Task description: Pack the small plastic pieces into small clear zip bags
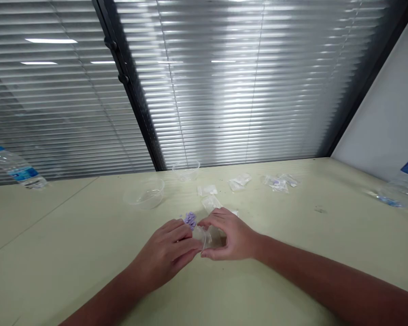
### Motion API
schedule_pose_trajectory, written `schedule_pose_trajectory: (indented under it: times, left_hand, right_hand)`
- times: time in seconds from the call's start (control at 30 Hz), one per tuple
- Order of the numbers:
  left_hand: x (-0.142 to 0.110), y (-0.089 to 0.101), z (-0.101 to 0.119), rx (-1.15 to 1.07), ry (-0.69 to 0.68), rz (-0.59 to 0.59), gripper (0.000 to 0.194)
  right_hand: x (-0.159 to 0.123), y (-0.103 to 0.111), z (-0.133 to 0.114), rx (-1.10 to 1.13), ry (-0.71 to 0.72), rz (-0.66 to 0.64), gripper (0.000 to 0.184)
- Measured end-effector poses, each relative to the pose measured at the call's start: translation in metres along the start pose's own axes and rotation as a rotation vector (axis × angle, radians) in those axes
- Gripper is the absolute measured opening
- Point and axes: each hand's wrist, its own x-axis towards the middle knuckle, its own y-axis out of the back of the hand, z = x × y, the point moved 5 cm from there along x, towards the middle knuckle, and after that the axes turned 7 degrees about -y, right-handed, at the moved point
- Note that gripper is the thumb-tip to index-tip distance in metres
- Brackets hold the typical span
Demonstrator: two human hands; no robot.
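Between my hands is a small clear plastic bag (206, 237), its mouth rounded and facing left. My right hand (234, 235) grips it from the right, thumb below and fingers above. My left hand (172, 246) meets the bag's left edge with curled fingers pressed together; whether loose pieces are in its fingertips is hidden. Just beyond my left fingers lies a little heap of small purple pieces (190, 219) on the pale table (88, 253). Another clear bag (211, 203) lies flat behind my right hand.
Two clear round plastic bowls, one nearer (146, 197) and one farther (186, 168), stand at the back left. More small bags lie farther back, including a crumpled group (279, 182) with purple inside. Water bottles stand at left (22, 170) and right (403, 185). Blinds (224, 90) rise behind the table.
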Motion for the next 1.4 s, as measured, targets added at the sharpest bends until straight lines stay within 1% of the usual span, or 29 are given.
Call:
schedule_pose_trajectory:
  times: [0.13, 0.3, 0.43, 0.5, 0.63, 0.73, 0.83, 1.03, 1.4]
  left_hand:
    - [0.000, -0.001, -0.002, -0.016, 0.031, -0.034, 0.012]
    - [-0.002, -0.006, -0.010, -0.056, 0.114, -0.087, 0.015]
    - [-0.005, -0.007, -0.019, -0.068, 0.164, -0.059, 0.017]
    - [-0.008, -0.007, -0.028, -0.058, 0.230, -0.038, 0.015]
    - [-0.018, -0.004, -0.051, 0.000, 0.402, -0.039, 0.016]
    - [-0.028, -0.002, -0.067, 0.061, 0.524, -0.037, 0.020]
    - [-0.034, -0.004, -0.077, 0.105, 0.595, -0.077, 0.025]
    - [-0.030, -0.010, -0.073, 0.077, 0.629, -0.190, 0.026]
    - [-0.027, -0.007, -0.069, 0.038, 0.592, -0.165, 0.028]
  right_hand:
    - [0.001, 0.000, -0.002, -0.014, 0.045, 0.016, 0.052]
    - [0.001, 0.002, -0.004, -0.012, 0.095, 0.047, 0.045]
    - [0.001, 0.005, -0.003, -0.049, 0.084, 0.077, 0.043]
    - [0.001, 0.006, 0.000, -0.074, 0.051, 0.091, 0.042]
    - [0.001, 0.009, 0.003, -0.082, -0.015, 0.120, 0.037]
    - [0.001, 0.010, 0.004, -0.078, -0.028, 0.110, 0.037]
    - [0.002, 0.009, 0.003, -0.069, -0.019, 0.091, 0.039]
    - [0.001, 0.008, 0.005, -0.055, -0.020, 0.079, 0.041]
    - [0.000, 0.006, 0.008, -0.050, -0.033, 0.055, 0.040]
